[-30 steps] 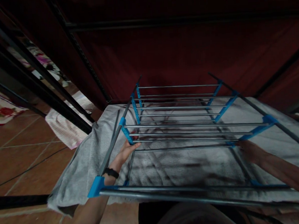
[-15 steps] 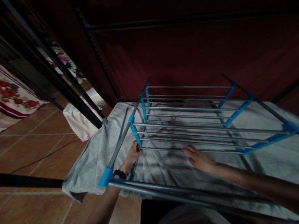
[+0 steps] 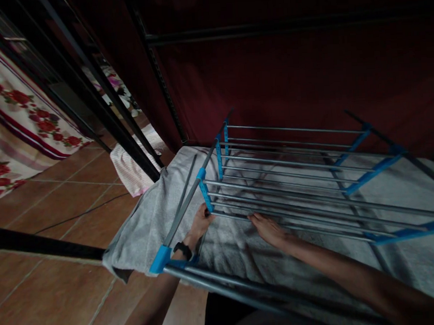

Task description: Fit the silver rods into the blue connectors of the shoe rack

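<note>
A grey towel (image 3: 161, 218) lies spread over the lower level of a folding drying rack (image 3: 294, 178), its near left corner drooping off the frame toward the tiled floor (image 3: 55, 268). I have both arms reaching in under the top rails. My left hand (image 3: 201, 222), a dark watch (image 3: 182, 250) on its wrist, is curled at the left edge where the blue plastic bracket (image 3: 206, 196) meets the grey side bar; the fingers look closed, but whether they pinch the towel or the bracket I cannot tell from here. My right hand (image 3: 267, 227) lies flat and open on the cloth just beside it, holding nothing, palm down under the nearest rail.

To do this smoothing well, I judge the left hand should anchor the edge firmly while the right sweeps outward along the cloth, keeping low so the knuckles clear the rails above. The hanging corner is the risk: too hard a pull could drag more towel off the frame.

Beyond the rack hangs a dark red curtain (image 3: 288, 76); a pale striped cloth (image 3: 133, 169) lies on the floor to the left, with flowered fabric (image 3: 22, 124) past the black metal bars (image 3: 89, 86).
</note>
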The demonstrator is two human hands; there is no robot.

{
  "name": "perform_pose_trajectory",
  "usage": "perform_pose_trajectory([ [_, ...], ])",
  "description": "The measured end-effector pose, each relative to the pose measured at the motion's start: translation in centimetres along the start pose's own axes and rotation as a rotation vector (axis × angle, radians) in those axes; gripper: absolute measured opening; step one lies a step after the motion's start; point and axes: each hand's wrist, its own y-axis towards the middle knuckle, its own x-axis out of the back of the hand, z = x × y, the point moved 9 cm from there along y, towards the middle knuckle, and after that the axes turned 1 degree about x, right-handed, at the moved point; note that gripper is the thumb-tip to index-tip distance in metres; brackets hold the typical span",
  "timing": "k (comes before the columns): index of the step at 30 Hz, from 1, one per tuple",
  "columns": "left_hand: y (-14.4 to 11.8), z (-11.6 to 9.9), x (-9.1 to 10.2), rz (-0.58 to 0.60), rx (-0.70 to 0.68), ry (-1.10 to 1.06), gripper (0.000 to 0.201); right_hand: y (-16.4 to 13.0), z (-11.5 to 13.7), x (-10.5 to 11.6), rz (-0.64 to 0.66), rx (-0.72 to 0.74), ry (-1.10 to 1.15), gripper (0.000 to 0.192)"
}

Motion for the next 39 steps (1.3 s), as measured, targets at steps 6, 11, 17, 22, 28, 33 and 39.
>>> perform_pose_trajectory([
  [6, -0.3, -0.4, 0.3, 0.110, -0.011, -0.068, 0.036, 0.1, 0.1, -0.1, 0.037, 0.006, 0.034, 0.067],
  [11, -0.1, -1.0, 0.5, 0.198, -0.049, -0.083, 0.040, 0.0, -0.1, 0.0, 0.028, 0.007, 0.021, 0.070],
  [17, 0.6, -1.3, 0.5, 0.281, -0.081, -0.056, 0.043, -0.2, -0.1, 0.1, 0.039, 0.033, -0.006, 0.068],
  [22, 0.8, -1.5, 0.5, 0.296, -0.082, -0.068, 0.045, -0.1, 0.1, 0.3, 0.044, 0.034, -0.046, 0.055],
  [28, 0.7, -1.7, 0.4, 0.268, -0.072, -0.092, 0.040, 2.5, 3.9, 1.0, 0.018, 0.071, 0.009, 0.051],
  [33, 0.8, -1.8, 0.2, 0.237, -0.093, -0.070, 0.036, 6.6, 8.3, 0.8, -0.039, 0.121, 0.099, 0.048],
  [39, 0.7, -1.5, 0.1, 0.240, -0.096, -0.059, 0.036, 8.1, 9.5, 0.8, -0.049, 0.143, 0.115, 0.049],
])
